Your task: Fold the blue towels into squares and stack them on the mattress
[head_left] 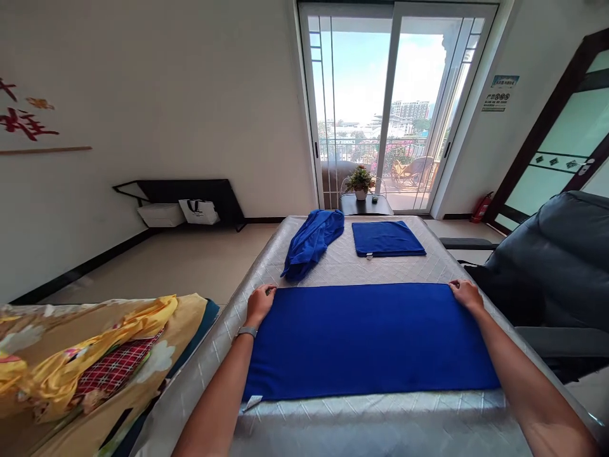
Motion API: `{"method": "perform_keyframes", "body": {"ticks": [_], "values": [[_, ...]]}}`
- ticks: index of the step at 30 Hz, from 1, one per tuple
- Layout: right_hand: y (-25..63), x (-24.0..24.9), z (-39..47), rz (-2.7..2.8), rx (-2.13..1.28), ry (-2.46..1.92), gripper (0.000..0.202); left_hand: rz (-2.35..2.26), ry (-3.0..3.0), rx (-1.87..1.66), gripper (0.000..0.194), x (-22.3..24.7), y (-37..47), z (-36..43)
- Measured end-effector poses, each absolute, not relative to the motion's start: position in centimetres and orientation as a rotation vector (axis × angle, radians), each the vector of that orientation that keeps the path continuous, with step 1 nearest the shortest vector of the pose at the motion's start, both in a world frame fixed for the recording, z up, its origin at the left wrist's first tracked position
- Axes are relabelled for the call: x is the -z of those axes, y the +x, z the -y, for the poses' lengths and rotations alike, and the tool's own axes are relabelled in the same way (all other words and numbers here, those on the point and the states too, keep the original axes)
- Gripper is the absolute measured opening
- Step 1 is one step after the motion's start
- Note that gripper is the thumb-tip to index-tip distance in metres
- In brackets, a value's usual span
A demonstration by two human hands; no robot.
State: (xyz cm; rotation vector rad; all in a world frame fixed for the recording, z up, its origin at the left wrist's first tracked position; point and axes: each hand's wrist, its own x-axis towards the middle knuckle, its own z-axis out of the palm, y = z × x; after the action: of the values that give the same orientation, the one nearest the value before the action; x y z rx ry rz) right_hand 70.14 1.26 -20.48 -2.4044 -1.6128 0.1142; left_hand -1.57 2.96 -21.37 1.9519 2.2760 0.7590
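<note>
A wide blue towel-like cloth [371,343] lies flat on the quilted mattress [361,412], with a small white label at its near left corner. My left hand [261,303], with a grey band on the wrist, pinches the cloth's far left corner. At the far right corner, the fingers of my right hand [466,294] are closed on the edge. Beyond the cloth, a crumpled blue cloth [314,242] lies on the left. To its right is a neatly folded blue cloth [387,238] with a white label on its near edge.
Yellow and red plaid fabrics lie on a beige bed [185,317] at the left. A dark armchair [547,266] stands close on the right. Past the mattress, a potted plant [361,184] sits on a small table by the sliding glass door.
</note>
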Motion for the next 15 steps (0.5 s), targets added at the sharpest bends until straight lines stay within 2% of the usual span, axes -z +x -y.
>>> {"method": "perform_keyframes", "body": {"ticks": [4, 15], "values": [[70.2, 20.3, -1.5, 1.61, -0.11, -2.418, 0.04, -2.347, 1.944, -0.7, 0.032, 20.7, -1.5, -3.6], [69.7, 18.8, -2.4, 1.581, -0.113, -2.482, 0.041, -2.516, 1.935, -0.648, 0.035, 19.8, 0.4, -4.4]]}}
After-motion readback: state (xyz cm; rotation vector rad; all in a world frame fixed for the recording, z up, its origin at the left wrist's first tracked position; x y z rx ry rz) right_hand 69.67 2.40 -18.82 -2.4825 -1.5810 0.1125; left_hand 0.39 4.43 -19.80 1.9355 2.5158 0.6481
